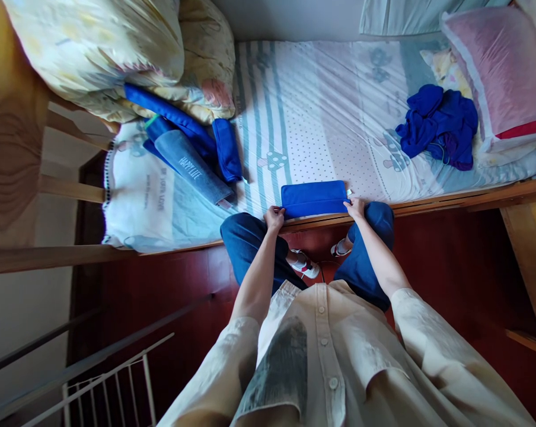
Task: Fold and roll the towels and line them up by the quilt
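A blue towel (pixel 315 197), folded into a flat rectangle, lies at the front edge of the bed. My left hand (pixel 274 217) pinches its near left corner, and my right hand (pixel 354 207) grips its right end, close to a small white tag (pixel 349 192). On the left of the bed is a grey-blue rolled towel (pixel 192 169) lettered "HAPPY LIFE". Beside it sit a short blue roll (pixel 226 149) and a long blue folded cloth (pixel 170 115). Farther right, a crumpled heap of blue cloth (pixel 439 127) rests by the pillow.
The bed's patterned sheet (pixel 321 118) stretches in front of me, edged by a wooden rail (pixel 455 200). A bulky yellow quilt (pixel 117 47) fills the back left, and a pink pillow (pixel 503 65) the right. A white metal rack (pixel 112 379) stands at lower left.
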`<state>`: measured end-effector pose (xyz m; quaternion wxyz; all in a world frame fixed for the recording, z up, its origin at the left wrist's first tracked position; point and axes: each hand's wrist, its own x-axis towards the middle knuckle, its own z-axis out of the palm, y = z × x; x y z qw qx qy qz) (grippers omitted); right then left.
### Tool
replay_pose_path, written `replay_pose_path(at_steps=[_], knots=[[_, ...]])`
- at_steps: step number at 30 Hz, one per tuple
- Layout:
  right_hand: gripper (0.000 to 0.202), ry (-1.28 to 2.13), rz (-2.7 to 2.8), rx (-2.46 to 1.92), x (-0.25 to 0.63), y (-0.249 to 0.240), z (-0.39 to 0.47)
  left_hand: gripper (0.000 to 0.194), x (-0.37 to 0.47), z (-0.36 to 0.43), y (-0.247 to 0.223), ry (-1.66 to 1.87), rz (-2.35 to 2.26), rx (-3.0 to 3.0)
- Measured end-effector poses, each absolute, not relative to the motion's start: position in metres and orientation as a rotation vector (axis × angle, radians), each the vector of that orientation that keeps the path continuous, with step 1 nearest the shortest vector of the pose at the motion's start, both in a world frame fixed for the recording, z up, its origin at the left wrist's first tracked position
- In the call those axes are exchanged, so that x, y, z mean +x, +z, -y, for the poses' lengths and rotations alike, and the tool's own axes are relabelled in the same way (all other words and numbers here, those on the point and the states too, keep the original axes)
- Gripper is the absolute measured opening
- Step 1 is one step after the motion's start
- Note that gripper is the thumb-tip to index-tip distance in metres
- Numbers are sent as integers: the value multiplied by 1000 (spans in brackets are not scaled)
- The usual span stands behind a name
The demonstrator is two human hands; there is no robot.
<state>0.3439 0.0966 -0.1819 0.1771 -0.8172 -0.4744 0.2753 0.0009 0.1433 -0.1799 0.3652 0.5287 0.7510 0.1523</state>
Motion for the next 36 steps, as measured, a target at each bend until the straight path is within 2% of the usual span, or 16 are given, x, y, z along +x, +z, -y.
replay_pose_path(at_steps=[3, 9, 13, 19, 25, 36], knots=[[21, 719, 1370, -2311, 341, -176, -91, 22, 3, -141, -170, 387, -1972, 1323], [37, 432, 1646, -2112, 328, -146, -73, 33, 2, -125, -150, 437, -1765, 1823], [41, 541, 1904, -2012, 318, -137, -62, 45, 7, -115, -152, 331, -1518, 2040], [57, 655, 2046, -2044, 316, -144, -62, 66, 15, -118, -167, 165, -1517, 2042], [62, 605, 2061, -2088, 319, -154, -82, 71, 22, -128, -170, 65, -1556, 2137], [62, 648, 2045, -2151, 322, -144, -87, 59, 21, -136, -154, 26, -1529, 2181]])
